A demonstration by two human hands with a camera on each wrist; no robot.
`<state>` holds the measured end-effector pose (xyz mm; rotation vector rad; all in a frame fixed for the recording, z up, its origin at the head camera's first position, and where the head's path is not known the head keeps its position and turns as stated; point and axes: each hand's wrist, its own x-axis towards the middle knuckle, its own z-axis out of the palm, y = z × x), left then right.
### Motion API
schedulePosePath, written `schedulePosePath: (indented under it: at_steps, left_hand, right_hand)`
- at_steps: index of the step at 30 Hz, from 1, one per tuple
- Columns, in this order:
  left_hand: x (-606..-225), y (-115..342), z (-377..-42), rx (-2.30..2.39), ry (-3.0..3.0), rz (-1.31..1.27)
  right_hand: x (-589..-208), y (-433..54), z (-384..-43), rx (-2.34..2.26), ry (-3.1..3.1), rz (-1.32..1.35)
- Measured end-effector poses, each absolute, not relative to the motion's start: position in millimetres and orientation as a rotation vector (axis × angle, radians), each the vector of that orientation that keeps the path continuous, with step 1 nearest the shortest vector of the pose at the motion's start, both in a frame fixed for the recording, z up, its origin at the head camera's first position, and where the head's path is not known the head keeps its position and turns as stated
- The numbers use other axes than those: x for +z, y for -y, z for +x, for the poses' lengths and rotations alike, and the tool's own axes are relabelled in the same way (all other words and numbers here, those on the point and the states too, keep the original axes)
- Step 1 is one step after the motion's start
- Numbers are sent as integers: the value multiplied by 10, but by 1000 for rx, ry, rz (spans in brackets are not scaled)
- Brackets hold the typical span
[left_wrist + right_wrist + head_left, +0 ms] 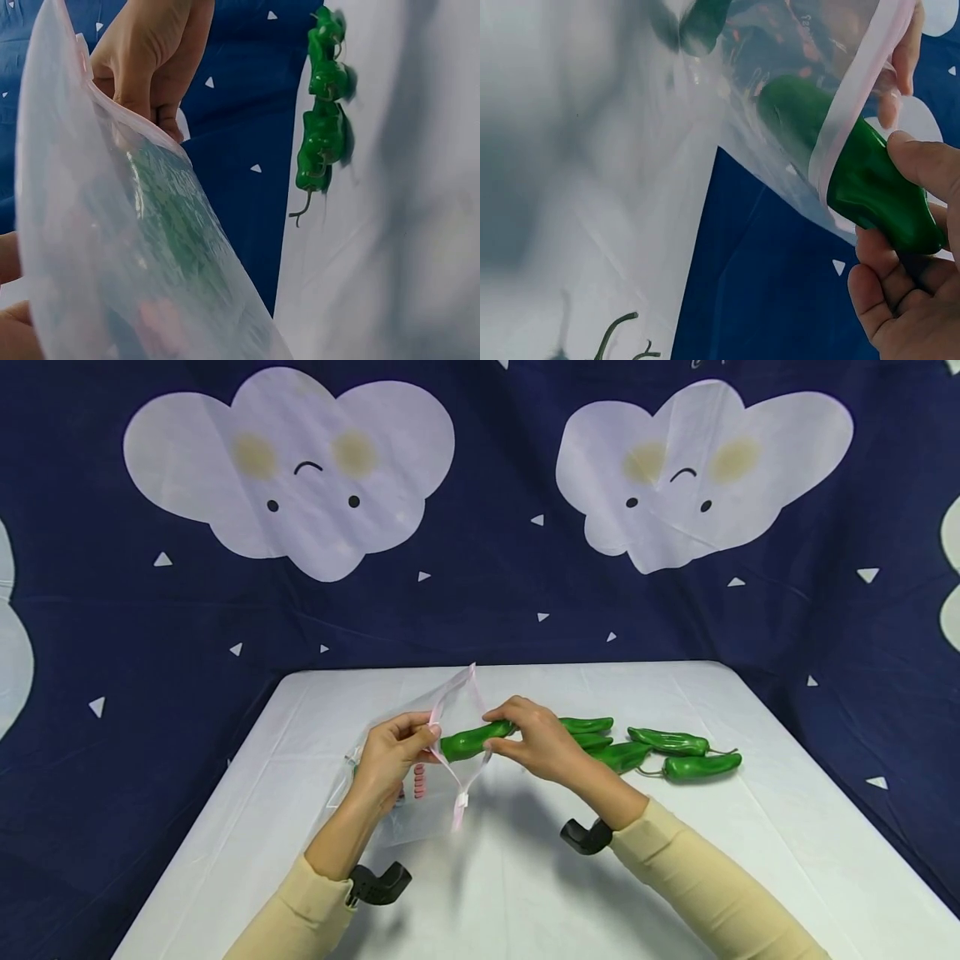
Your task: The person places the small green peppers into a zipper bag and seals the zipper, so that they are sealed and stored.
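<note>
A clear zip bag [408, 828] with a pink-edged mouth is held up above the table. My left hand [386, 758] pinches the mouth's edge between thumb and fingers. Between the thumb and fingers of my right hand [542, 740] is a green pepper [471, 742], gripped near one end. Its far half lies inside the bag and its near half sticks out through the mouth, as the right wrist view shows. Deeper in the bag another green pepper [705, 26] appears. A white slider [462, 800] sits on the zip strip below the opening.
Several green peppers lie on the white table [255, 827] to the right of my hands, including one pepper [667, 742] at the back and one [703, 766] in front of it. A dark blue cloth [495, 602] with cloud prints hangs behind the table.
</note>
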<state>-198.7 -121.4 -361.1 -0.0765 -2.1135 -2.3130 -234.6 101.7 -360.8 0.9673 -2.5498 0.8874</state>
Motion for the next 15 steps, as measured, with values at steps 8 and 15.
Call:
schedulePosePath:
  at_steps: [8, 15]
  left_hand:
    - [-3622, 1201, -1986, -2309, 2128, -92]
    - [-3636, 1193, -1985, -2318, 2128, -95]
  right_hand:
    - [-3618, -874, -2361, 789, 2501, 1035]
    - [-3670, -797, -2391, 676, 2457, 1059]
